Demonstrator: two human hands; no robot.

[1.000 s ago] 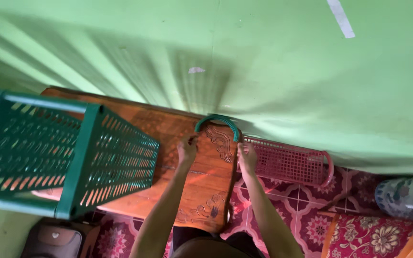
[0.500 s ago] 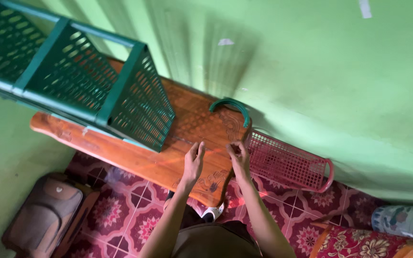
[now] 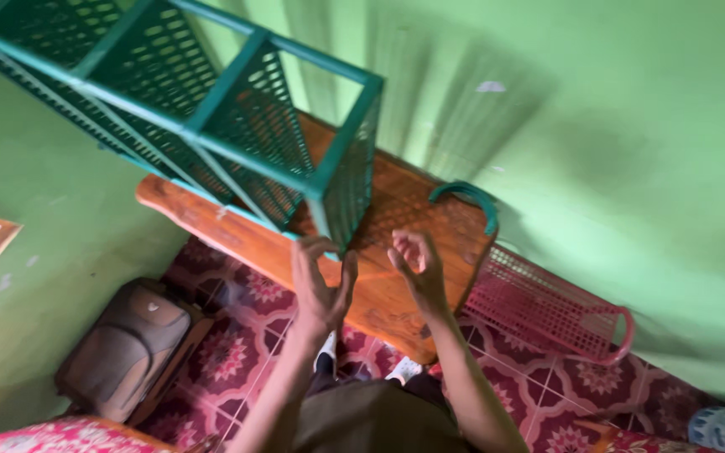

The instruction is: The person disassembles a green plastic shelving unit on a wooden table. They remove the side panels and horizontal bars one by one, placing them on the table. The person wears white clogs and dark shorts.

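Both hands, left [image 3: 319,289] and right [image 3: 417,267], hovered open and empty above the brown wooden counter [image 3: 396,285], just near of the green perforated plastic rack [image 3: 211,109].

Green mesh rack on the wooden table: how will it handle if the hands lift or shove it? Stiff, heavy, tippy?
The green rack looks like perforated plastic with open compartments, so probably light for its size. Its long frame may flex or twist somewhat when lifted at one end. It juts out beyond the wooden table, so a shove could tip it. Both the left hand and right hand are open, near its corner.

carved wooden table [image 3: 396,289] with a green perforated rack [image 3: 211,117] on top
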